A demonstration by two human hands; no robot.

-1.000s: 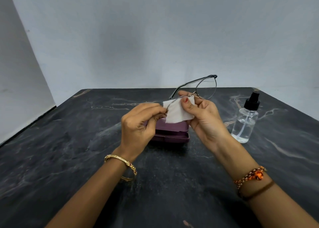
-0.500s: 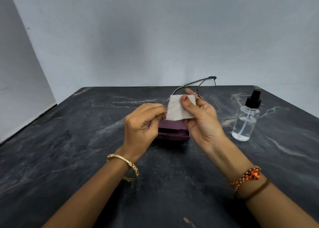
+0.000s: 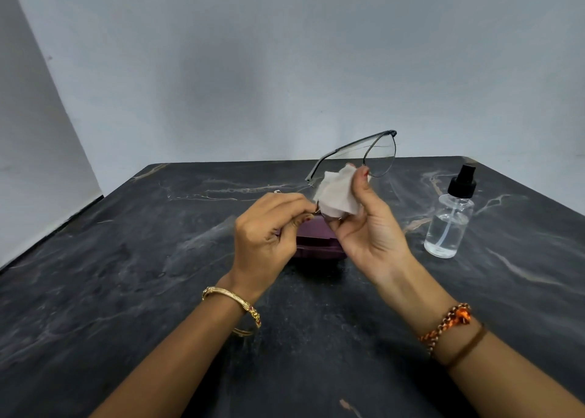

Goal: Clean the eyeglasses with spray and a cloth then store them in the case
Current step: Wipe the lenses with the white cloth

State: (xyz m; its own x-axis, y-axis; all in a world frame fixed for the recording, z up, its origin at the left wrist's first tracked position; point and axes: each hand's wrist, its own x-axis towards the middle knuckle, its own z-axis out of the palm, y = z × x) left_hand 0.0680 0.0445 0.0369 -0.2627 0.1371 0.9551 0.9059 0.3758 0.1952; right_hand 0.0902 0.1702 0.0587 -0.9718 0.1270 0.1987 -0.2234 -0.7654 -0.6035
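At frame centre, the left hand pinches the eyeglasses while the right hand grips the cloth against them, above the case; the spray bottle stands right on the tabletop.
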